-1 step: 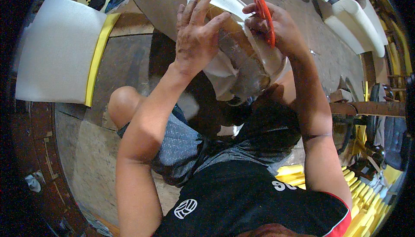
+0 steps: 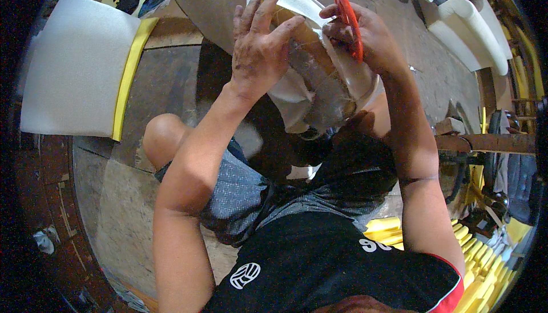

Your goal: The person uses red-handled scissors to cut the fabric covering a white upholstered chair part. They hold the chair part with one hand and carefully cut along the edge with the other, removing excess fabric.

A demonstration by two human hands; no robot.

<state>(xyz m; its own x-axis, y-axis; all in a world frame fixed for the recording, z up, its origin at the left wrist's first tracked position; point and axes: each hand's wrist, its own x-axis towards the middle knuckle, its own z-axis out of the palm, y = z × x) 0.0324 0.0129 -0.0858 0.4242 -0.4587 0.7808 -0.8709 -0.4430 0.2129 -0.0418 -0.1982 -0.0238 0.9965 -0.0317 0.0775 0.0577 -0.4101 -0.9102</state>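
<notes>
In front of me a furniture piece wrapped in white padding or fabric [image 2: 214,10] is tilted, with a bare brown wood edge and loose cloth hanging at its near end. My left hand [image 2: 260,47] lies against it, fingers stretched and thumb apart, fingertips touching the white cover near the wood. My right hand [image 2: 371,33] grips red-handled scissors [image 2: 357,33], their dark blades pointing away from me. The fingers of that hand are close to the white edge, and I cannot tell whether they also pinch the cloth.
To the left lies a white padded panel [image 2: 80,67] edged with a yellow foam strip [image 2: 132,79]. A white padded piece [image 2: 468,33] stands at the far right. Yellow foam strips [image 2: 485,261] are piled near right, behind my arm. A wooden bar [image 2: 485,143] runs along the right side.
</notes>
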